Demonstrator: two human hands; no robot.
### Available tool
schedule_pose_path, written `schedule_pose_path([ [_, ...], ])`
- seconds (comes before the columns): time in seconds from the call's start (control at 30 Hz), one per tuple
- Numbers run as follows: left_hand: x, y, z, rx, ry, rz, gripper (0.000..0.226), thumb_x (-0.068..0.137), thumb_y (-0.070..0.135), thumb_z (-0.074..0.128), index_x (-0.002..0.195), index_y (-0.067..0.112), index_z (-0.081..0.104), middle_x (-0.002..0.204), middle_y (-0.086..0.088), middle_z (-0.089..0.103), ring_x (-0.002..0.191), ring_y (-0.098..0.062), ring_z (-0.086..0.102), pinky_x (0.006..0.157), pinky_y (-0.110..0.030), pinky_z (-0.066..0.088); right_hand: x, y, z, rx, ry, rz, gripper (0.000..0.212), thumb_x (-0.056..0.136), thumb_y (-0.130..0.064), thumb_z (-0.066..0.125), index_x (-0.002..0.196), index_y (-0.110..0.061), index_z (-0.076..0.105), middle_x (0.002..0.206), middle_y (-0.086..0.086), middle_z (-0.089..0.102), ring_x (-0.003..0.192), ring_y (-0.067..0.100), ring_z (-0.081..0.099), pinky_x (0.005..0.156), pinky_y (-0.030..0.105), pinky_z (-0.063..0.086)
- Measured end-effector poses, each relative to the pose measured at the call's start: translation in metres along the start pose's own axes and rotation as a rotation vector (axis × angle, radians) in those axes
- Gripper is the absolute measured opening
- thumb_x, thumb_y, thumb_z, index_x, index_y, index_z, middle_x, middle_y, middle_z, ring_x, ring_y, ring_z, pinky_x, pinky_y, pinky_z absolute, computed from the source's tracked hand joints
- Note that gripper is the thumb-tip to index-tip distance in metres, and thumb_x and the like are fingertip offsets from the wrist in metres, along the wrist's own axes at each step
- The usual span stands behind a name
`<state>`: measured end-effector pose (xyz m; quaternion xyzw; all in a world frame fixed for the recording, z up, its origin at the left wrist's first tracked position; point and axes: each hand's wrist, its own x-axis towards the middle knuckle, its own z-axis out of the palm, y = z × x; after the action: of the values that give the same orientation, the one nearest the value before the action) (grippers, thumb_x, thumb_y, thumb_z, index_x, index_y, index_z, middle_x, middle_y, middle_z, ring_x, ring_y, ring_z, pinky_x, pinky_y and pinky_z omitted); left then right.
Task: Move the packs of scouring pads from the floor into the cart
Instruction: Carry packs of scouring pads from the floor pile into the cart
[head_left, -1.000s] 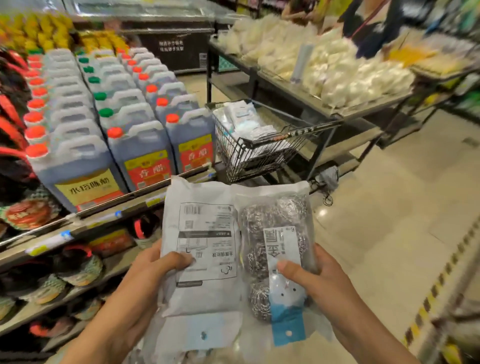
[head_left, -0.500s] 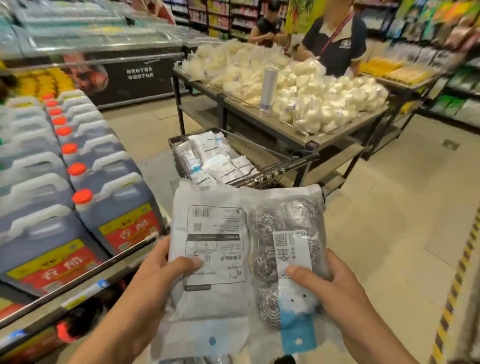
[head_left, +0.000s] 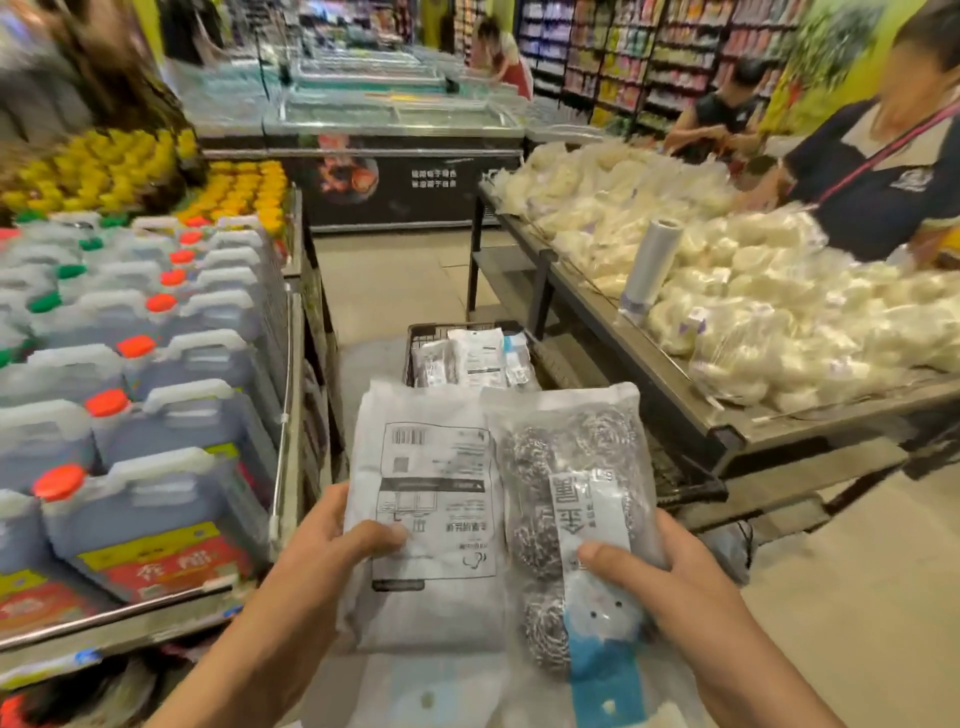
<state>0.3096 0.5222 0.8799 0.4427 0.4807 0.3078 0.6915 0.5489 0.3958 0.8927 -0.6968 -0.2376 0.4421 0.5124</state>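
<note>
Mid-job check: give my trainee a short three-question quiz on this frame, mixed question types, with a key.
1. True or false: the left hand and the right hand each hold a pack.
2. Multiple choice: the pack under the right hand, the scouring pad pack, shows A) its printed back, B) steel scourers through clear film, C) a red label.
3. Fill in: the cart ahead already holds several ____.

Key
1. True; the left hand's thumb pins the white-backed pack.
2. B.
3. Packs.
</note>
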Motion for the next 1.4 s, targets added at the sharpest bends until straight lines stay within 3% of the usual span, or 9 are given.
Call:
schedule_pose_path([
  [0.17, 0.047, 0.019, 0.022, 0.015, 0.06, 0.006, 0.057, 0.064, 0.019, 0.078, 0.119, 0.019, 0.067, 0.112, -0.008, 0.08, 0.103, -0.03, 0.077, 0.089, -0.05, 0.057, 0.069, -0.012, -0.008, -0.013, -0.063, 0.045, 0.039, 0.084, -0.015, 0.083, 0.12, -0.023, 0.07, 0.103, 0.0, 0.083, 0.095, 0.023, 0.08, 0.096, 0.053, 0.06],
  [0.4, 0.143, 0.034, 0.053, 0.015, 0.114, -0.034, 0.036, 0.088, 0.006, 0.069, 0.119, 0.022, 0.065, 0.107, -0.001, 0.081, 0.093, -0.019, 0.079, 0.088, -0.046, 0.058, 0.177, -0.042, -0.019, -0.105, -0.099, 0.052, 0.039, 0.08, -0.028, 0.088, 0.113, -0.028, 0.068, 0.103, -0.006, 0.081, 0.098, 0.021, 0.078, 0.093, 0.052, 0.061],
  [0.7, 0.303, 0.054, 0.063, 0.019, 0.183, -0.149, 0.033, 0.091, -0.002, 0.066, 0.115, 0.02, 0.064, 0.1, -0.002, 0.082, 0.084, -0.017, 0.079, 0.072, -0.035, 0.057, 0.339, -0.068, 0.0, -0.112, -0.109, 0.108, 0.037, 0.084, -0.014, 0.085, 0.116, -0.021, 0.069, 0.096, -0.011, 0.082, 0.087, 0.009, 0.078, 0.073, 0.025, 0.059],
  [0.77, 0.339, 0.057, 0.062, 0.033, 0.183, -0.149, 0.033, 0.092, -0.003, 0.065, 0.116, 0.02, 0.064, 0.1, 0.0, 0.082, 0.088, -0.018, 0.079, 0.078, -0.038, 0.059, 0.375, -0.067, 0.008, -0.113, -0.102, 0.136, 0.037, 0.084, -0.013, 0.085, 0.117, -0.021, 0.069, 0.097, -0.01, 0.082, 0.09, 0.011, 0.078, 0.077, 0.029, 0.059],
  [0.9, 0.404, 0.046, 0.063, 0.063, 0.193, -0.171, 0.035, 0.092, 0.001, 0.065, 0.118, 0.026, 0.065, 0.105, 0.002, 0.081, 0.102, -0.022, 0.077, 0.096, -0.045, 0.058, 0.449, -0.064, 0.02, -0.113, -0.119, 0.158, 0.032, 0.085, -0.009, 0.084, 0.111, -0.02, 0.069, 0.087, -0.009, 0.081, 0.076, 0.005, 0.075, 0.054, 0.014, 0.052],
  [1.03, 0.475, 0.027, 0.064, 0.056, 0.205, -0.173, 0.044, 0.089, 0.008, 0.07, 0.127, 0.03, 0.064, 0.114, 0.001, 0.08, 0.11, -0.026, 0.074, 0.105, -0.054, 0.053, 0.523, -0.051, 0.031, -0.137, -0.13, 0.164, 0.037, 0.081, -0.01, 0.087, 0.111, -0.021, 0.07, 0.086, -0.012, 0.081, 0.085, 0.008, 0.075, 0.06, 0.019, 0.052],
  [1.27, 0.603, 0.0, 0.049, 0.093, 0.273, -0.115, 0.034, 0.095, -0.001, 0.056, 0.119, 0.021, 0.067, 0.107, -0.007, 0.081, 0.094, -0.027, 0.079, 0.086, -0.05, 0.062, 0.642, -0.028, 0.055, -0.083, -0.173, 0.099, 0.033, 0.087, -0.013, 0.081, 0.115, -0.025, 0.069, 0.098, -0.006, 0.082, 0.089, 0.014, 0.08, 0.076, 0.036, 0.059],
  [1.33, 0.637, -0.006, 0.042, 0.103, 0.316, -0.083, 0.026, 0.098, -0.001, 0.051, 0.111, 0.015, 0.066, 0.086, -0.006, 0.081, 0.065, -0.017, 0.077, 0.065, -0.033, 0.064, 0.676, -0.02, 0.065, -0.062, -0.175, 0.071, 0.033, 0.09, -0.014, 0.079, 0.117, -0.028, 0.068, 0.102, -0.008, 0.082, 0.092, 0.014, 0.079, 0.08, 0.037, 0.06],
  [1.4, 0.666, -0.011, 0.038, 0.125, 0.361, -0.055, 0.022, 0.1, -0.002, 0.048, 0.107, 0.012, 0.064, 0.067, 0.0, 0.073, 0.037, -0.003, 0.058, 0.037, -0.015, 0.044, 0.709, -0.005, 0.078, -0.056, -0.171, 0.061, 0.037, 0.09, -0.016, 0.08, 0.122, -0.029, 0.068, 0.106, -0.009, 0.082, 0.098, 0.014, 0.078, 0.088, 0.04, 0.061],
])
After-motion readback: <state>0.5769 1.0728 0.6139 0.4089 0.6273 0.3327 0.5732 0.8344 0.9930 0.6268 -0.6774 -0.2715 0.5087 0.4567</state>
